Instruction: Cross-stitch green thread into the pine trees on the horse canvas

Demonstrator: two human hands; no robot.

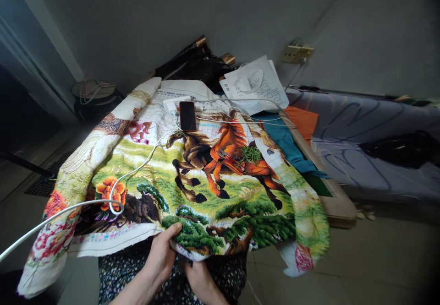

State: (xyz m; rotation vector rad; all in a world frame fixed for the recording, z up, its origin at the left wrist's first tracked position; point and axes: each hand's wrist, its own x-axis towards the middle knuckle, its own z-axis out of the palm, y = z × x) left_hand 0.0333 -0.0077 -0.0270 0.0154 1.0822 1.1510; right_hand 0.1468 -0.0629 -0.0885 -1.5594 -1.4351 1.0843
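The embroidered cloth point(192, 190) lies spread over the worktop point(340, 204). On its far part rests a phone point(187, 115), with a cable point(113, 195) trailing left across the cloth. Scissors point(228, 158) lie near the middle, a paper bag point(254, 87) behind, and a bed point(378, 158) to the right

Two bare hands meet low in the centre of the frame. The left hand point(161, 255) curls, thumb pointing right. The right hand point(202, 281) sits just beside it, lower, fingers hidden.
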